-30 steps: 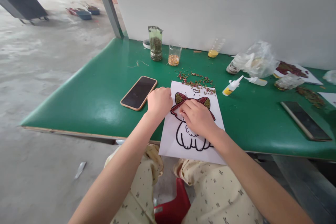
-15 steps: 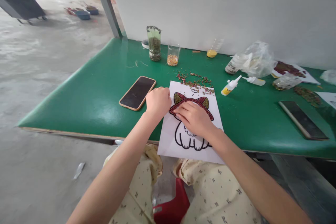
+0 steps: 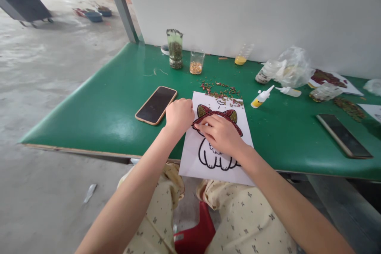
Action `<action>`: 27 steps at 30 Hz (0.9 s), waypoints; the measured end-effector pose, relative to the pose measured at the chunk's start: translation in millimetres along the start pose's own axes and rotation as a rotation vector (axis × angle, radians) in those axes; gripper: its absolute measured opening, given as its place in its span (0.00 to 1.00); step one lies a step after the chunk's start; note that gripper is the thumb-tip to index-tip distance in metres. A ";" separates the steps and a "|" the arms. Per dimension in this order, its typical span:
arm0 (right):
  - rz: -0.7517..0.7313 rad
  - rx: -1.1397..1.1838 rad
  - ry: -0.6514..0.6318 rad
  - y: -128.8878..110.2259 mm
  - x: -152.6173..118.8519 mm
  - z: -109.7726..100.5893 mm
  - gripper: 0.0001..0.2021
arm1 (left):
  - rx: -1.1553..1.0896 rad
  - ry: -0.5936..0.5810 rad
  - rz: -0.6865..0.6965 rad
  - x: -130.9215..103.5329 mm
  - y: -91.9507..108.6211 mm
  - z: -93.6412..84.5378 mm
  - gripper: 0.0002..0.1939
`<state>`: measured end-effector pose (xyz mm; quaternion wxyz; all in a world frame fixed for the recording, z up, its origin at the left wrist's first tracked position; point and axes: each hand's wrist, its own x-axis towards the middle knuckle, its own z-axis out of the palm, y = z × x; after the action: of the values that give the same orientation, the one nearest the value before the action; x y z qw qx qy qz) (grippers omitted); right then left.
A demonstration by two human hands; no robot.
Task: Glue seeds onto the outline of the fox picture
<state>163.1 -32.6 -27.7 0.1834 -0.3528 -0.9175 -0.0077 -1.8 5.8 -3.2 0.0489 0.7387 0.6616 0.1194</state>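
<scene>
A white sheet of paper (image 3: 190,158) with a thick black outline drawing of a cat lies at the table's front edge. The cat's ears (image 3: 204,111) and the top of its head are filled with red and olive-green grains. My left hand (image 3: 179,114) rests closed at the sheet's left edge, its fingertips hidden. Over the cat's face lies my right hand (image 3: 219,131), thumb and fingers pinched together at the left end of the red band. Whatever is between those fingers is too small to make out. Loose seeds (image 3: 222,94) are scattered along the sheet's top edge.
A phone (image 3: 156,105) lies left of the sheet, another phone (image 3: 343,135) far right. Behind stand a cut bottle of green grains (image 3: 175,49) and a cup of corn kernels (image 3: 196,63). Glue bottles (image 3: 262,97) and plastic bags (image 3: 293,69) are to the right.
The fingertips of my right hand have shifted slightly left along the red band, toward its end. My left hand and the sheet have stayed in place.
</scene>
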 end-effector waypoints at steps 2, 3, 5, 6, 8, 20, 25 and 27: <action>-0.001 0.004 -0.003 0.4 -0.4 0.4 0.14 | 0.004 -0.002 0.002 0.1 -0.1 0.1 0.16; -0.002 0.005 -0.005 0.6 -0.6 0.5 0.14 | 0.005 -0.002 0.002 0.2 -0.2 0.1 0.16; -0.006 0.005 -0.006 0.8 -1.1 0.6 0.14 | 0.005 0.000 0.000 0.2 -0.2 0.2 0.16; -0.006 0.005 -0.005 1.0 -1.4 0.6 0.14 | 0.004 0.002 0.001 0.2 -0.2 0.3 0.16; -0.007 0.004 -0.010 1.2 -1.9 0.5 0.14 | 0.002 0.005 0.001 0.1 -0.1 0.4 0.16; -0.001 0.022 -0.005 4.1 -5.7 -0.5 0.14 | -0.004 -0.005 -0.003 -0.1 -0.5 0.3 0.15; -0.005 0.018 -0.002 4.5 -6.7 -1.6 0.14 | 0.009 -0.004 0.001 0.2 -0.3 -0.3 0.15; -0.006 0.018 -0.003 4.2 -6.9 -0.9 0.14 | 0.014 -0.007 0.002 0.3 0.1 -1.0 0.15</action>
<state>170.8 -34.0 -29.6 0.1852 -0.3484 -0.9189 0.0007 -1.9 6.0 -2.1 0.0458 0.7401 0.6614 0.1123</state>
